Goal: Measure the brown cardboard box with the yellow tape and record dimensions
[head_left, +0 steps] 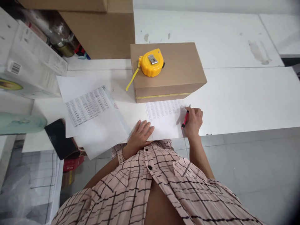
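A red-and-black pen (186, 119) is held between the curled fingers of the right hand (195, 120), just in front of the near right corner of the small cardboard box (174, 65); whether its tip touches the paper cannot be told. The fingers of the left hand (140, 135) are laid flat, slightly spread and holding nothing, at the left edge of a printed sheet (165, 125). That sheet is placed directly in front of the box, by which its far edge is hidden. Writing on the sheet is judged to be the step in hand; for a next stroke, steady paper and a guided pen tip would be called for. On top of the box, toward its left end, a yellow tape measure (152, 64) is set. Left of the box, other printed sheets (87, 106) are spread on the white surface (236, 103); behind it, to the left, a larger cardboard box (105, 36) is placed.
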### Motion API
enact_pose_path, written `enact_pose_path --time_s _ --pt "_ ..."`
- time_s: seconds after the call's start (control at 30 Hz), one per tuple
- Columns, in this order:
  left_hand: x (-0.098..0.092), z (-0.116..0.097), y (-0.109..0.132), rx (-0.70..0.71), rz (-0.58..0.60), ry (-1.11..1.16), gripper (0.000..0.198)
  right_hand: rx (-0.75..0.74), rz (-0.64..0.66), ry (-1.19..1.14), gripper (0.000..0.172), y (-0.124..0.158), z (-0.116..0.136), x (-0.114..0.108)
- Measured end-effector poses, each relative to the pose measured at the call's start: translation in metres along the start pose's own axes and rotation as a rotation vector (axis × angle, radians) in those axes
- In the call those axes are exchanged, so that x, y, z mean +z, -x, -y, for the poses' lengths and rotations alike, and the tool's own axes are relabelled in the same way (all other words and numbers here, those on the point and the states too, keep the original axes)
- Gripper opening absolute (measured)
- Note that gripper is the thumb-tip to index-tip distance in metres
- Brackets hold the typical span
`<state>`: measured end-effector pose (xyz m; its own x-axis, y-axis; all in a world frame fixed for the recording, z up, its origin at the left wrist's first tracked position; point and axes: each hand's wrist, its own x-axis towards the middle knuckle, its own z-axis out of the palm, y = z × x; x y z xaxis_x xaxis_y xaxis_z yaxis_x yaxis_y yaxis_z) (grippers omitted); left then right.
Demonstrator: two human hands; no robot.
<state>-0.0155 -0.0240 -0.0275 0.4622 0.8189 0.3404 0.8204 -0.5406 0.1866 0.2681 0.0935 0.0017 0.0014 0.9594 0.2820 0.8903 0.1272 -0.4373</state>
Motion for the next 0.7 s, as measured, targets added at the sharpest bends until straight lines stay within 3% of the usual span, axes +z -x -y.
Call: enact_pose_path --time_s 0.13,0.2,0.27,0.33,0.4,0.47,0.53,0.6,0.7 --pt "-0.007 -0.002 -0.002 -0.028 0.050 0.011 0.070 -0.043 -0.001 0.098 0.045 -0.004 -0.014 0.008" --pt "-0.026 -0.003 -0.010 -0.048 0.087 0.093 0.068 -0.044 -0.026 0.092 0.048 -0.004 -0.014 0.012" --pt "-0.057 -0.001 -0.026 -0.067 0.076 0.216 0.060 -0.045 -0.053 0.068 0.051 -0.003 -0.013 0.014" --pt "-0.095 0.007 -0.052 -0.091 -0.054 0.292 0.046 -0.046 -0.079 0.047 0.051 -0.004 -0.013 0.015" --pt "-0.128 0.021 -0.086 -0.123 -0.293 0.226 0.033 -0.044 -0.099 0.034 0.049 -0.005 -0.013 0.016" --pt "-0.148 0.040 -0.125 -0.197 -0.440 0.141 0.031 -0.045 -0.108 0.021 0.045 -0.006 -0.014 0.016" --pt "-0.154 0.062 -0.162 -0.272 -0.449 0.121 0.048 -0.054 -0.105 -0.001 0.042 -0.006 -0.016 0.017" --pt "-0.149 0.079 -0.192 -0.349 -0.355 0.164 0.068 -0.067 -0.106 -0.040 0.040 -0.004 -0.017 0.016" --pt "-0.138 0.086 -0.216 -0.431 -0.282 0.264 0.066 -0.050 -0.206 -0.158 0.037 0.000 -0.013 0.009"
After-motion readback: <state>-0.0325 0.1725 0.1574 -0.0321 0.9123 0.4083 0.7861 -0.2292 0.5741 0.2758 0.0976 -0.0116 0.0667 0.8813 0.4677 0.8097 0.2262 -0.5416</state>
